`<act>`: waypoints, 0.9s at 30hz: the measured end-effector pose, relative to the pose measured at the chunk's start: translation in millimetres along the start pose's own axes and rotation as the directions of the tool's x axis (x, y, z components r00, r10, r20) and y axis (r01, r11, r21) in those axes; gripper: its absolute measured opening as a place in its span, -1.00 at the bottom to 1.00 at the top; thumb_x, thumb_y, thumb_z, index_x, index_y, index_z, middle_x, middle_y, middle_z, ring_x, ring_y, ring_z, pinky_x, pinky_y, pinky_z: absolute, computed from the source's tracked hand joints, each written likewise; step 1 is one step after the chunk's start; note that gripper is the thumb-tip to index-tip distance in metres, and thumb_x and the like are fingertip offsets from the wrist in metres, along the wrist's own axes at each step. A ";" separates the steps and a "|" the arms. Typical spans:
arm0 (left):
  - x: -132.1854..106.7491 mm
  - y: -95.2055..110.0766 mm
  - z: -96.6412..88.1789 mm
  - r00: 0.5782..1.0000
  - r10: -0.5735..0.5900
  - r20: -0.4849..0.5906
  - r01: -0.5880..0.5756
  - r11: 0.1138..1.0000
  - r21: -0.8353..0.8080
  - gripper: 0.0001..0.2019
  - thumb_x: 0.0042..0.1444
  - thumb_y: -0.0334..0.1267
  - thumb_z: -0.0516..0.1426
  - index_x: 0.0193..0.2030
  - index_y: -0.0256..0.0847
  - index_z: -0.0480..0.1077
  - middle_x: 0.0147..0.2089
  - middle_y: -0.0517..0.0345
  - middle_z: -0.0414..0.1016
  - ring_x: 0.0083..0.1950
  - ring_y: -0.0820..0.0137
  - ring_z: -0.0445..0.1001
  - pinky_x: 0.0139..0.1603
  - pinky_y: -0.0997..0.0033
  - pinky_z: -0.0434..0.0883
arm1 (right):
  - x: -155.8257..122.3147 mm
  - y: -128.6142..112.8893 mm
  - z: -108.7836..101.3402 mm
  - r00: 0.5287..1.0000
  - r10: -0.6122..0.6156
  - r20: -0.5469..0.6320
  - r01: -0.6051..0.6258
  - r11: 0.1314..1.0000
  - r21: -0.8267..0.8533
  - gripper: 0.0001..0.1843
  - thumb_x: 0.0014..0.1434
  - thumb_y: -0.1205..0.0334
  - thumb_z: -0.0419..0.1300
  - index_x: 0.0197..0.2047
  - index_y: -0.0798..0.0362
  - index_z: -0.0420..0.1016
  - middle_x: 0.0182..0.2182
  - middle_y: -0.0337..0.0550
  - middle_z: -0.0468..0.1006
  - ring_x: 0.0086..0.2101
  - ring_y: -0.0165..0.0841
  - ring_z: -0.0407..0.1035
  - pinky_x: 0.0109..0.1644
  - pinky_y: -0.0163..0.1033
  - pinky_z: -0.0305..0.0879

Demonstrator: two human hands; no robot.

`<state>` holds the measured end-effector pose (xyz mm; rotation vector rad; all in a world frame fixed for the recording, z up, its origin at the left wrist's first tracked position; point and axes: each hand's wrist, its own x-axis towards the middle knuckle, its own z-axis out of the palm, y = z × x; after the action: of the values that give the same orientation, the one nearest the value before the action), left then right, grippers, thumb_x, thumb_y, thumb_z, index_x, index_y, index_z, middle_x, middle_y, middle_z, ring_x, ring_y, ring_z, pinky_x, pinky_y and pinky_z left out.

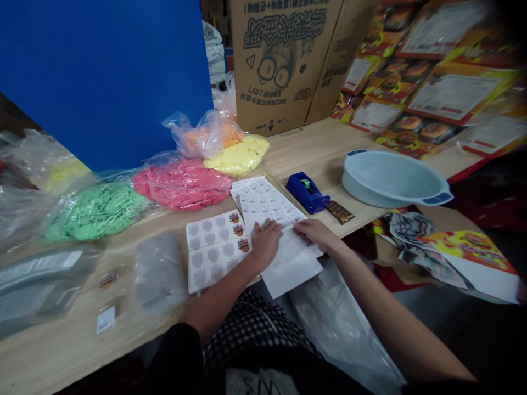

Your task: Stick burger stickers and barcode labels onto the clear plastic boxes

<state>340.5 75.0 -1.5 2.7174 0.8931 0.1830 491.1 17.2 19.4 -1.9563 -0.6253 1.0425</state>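
My left hand [265,241] rests palm down on a stack of white label sheets [267,206], fingers curled at the sheet's near part. My right hand [315,233] lies just beside it on the same sheets, fingertips pinching at a label or the sheet edge; what it grips is too small to make out. A blank white sheet [292,269] hangs over the table's front edge below both hands. Two sticker sheets [214,247] with mostly peeled outlines and a few colourful stickers lie to the left of my left hand.
Bags of green [94,211], pink [181,184], orange [206,137] and yellow [239,156] material lie at the back. A blue tape dispenser [307,192], a pale blue basin [391,178], a cardboard box [284,60], stacked printed toy boxes [432,82] and clear plastic bags [158,271] surround the work area.
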 end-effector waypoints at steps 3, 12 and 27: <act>-1.5 1.5 -4.2 1.000 -0.001 -0.011 0.001 1.000 -0.017 -0.73 0.28 -0.26 -0.10 0.05 -0.15 0.28 0.17 0.05 0.33 0.27 0.25 0.18 0.21 -0.13 0.14 | 2.9 3.2 0.5 0.998 -0.068 0.002 0.068 0.998 0.008 -0.79 -0.15 0.22 0.28 -0.62 0.09 0.32 -0.72 -0.34 0.27 -0.64 -0.52 0.09 -0.59 -0.37 -0.01; 9.9 9.5 -22.7 0.999 0.017 -0.034 -0.018 1.000 -0.005 -0.69 0.30 -0.20 -0.15 -0.13 -0.20 0.38 -0.05 0.04 0.46 0.09 0.24 0.32 0.09 -0.06 0.25 | 2.0 4.0 -3.6 0.980 -0.197 0.037 0.187 0.965 0.183 -0.59 -0.33 0.00 0.37 -0.49 0.08 0.35 -0.60 -0.35 0.35 -0.56 -0.53 0.18 -0.47 -0.38 0.12; 40.8 1.6 -31.0 0.981 0.175 0.083 -0.184 0.976 0.119 -0.78 0.21 -0.42 -0.04 -0.24 -0.38 0.44 -0.22 -0.07 0.51 -0.15 0.30 0.49 -0.09 0.34 0.40 | 2.2 5.2 2.7 0.977 -0.180 0.111 0.148 0.956 0.253 -0.55 -0.34 0.04 0.38 -0.36 0.09 0.44 -0.52 -0.30 0.46 -0.54 -0.48 0.26 -0.47 -0.35 0.18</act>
<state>367.9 104.9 29.9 2.9021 0.6601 0.0656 490.3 17.1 13.1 -1.6048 -0.6860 1.0959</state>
